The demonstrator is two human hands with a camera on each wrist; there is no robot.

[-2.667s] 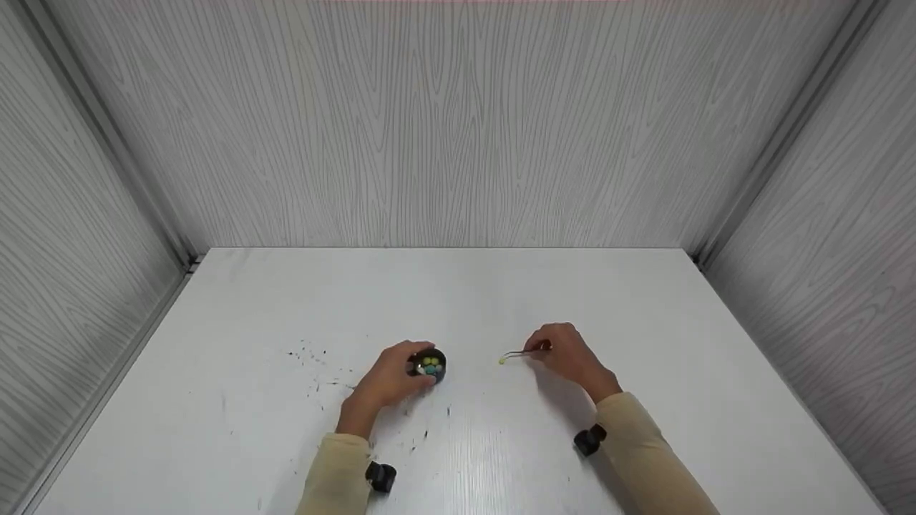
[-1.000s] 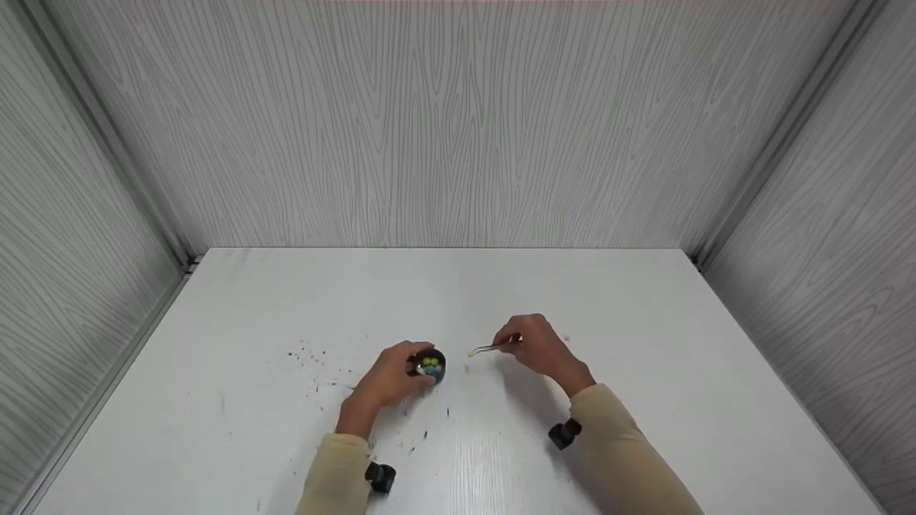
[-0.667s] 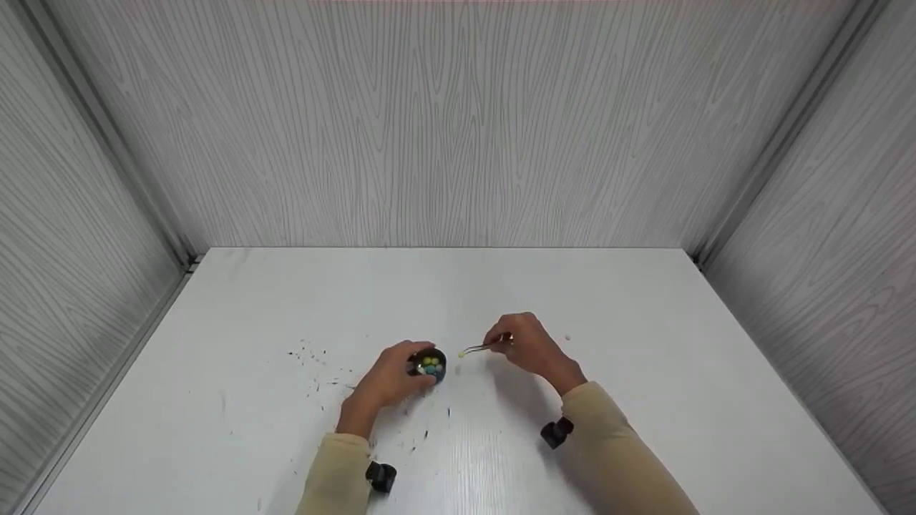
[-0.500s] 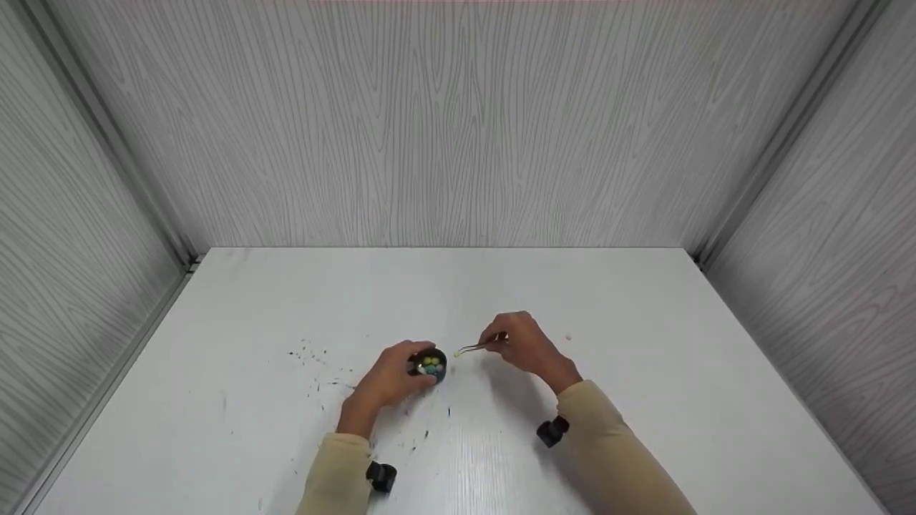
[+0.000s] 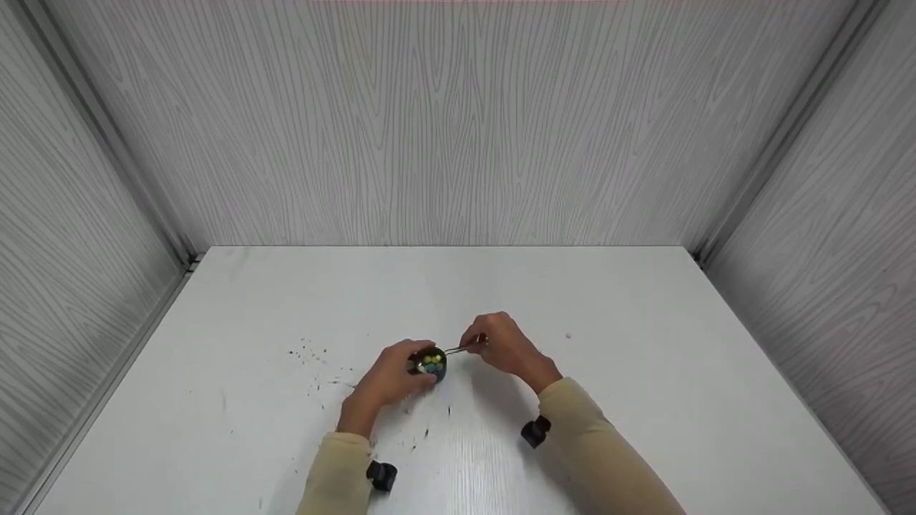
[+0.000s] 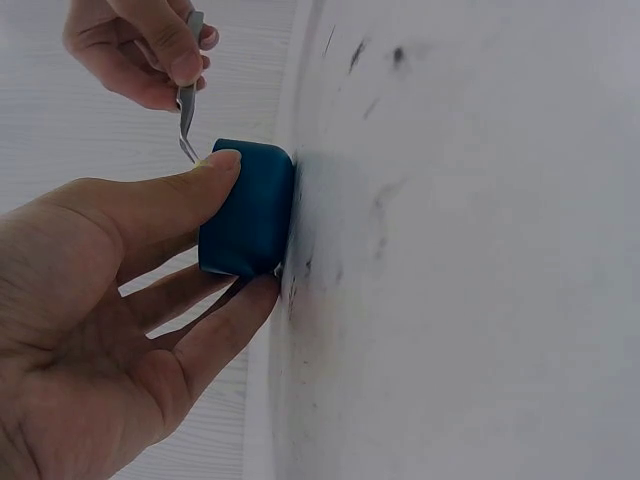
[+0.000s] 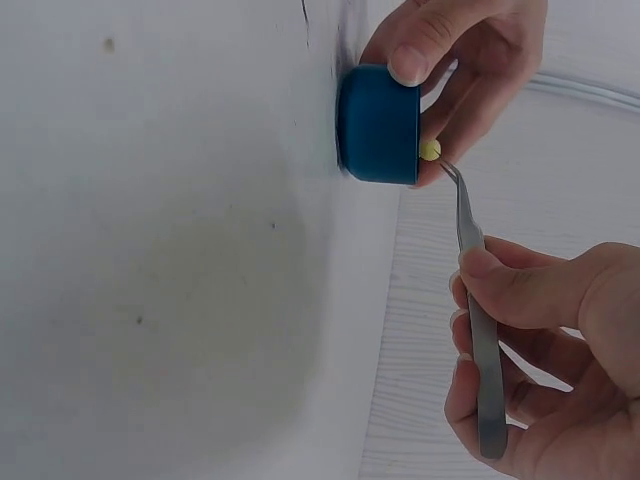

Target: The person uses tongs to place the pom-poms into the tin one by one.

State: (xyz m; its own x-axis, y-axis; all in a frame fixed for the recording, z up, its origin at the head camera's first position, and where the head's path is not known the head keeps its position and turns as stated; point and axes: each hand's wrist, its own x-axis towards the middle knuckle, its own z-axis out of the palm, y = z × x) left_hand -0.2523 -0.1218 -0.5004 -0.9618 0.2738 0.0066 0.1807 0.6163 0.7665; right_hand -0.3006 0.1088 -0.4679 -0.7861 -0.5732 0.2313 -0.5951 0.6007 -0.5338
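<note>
A small blue cup [image 7: 380, 125] stands upright on the table, with several yellow, teal and pale beads [image 5: 431, 368] inside it in the head view. My left hand [image 5: 390, 373] grips the cup's sides between thumb and fingers. Pinched in my right hand [image 5: 503, 345] are bent-tip metal tweezers [image 7: 485, 350]. Their tips hold a yellow bead [image 7: 430, 149] right at the cup's mouth. Whether that bead touches the rim or other beads, I cannot tell.
The white table [image 5: 608, 429] carries dark specks and scuffs [image 5: 308, 355] left of the cup and in front of it. A tiny pale bit [image 5: 568, 335] lies to the right of my right hand. Grey wood-grain panels [image 5: 444, 121] enclose the back and sides.
My right hand has moved left with the tweezers, bringing the yellow bead from the open table to the cup's mouth. My left hand and the cup have stayed in place.
</note>
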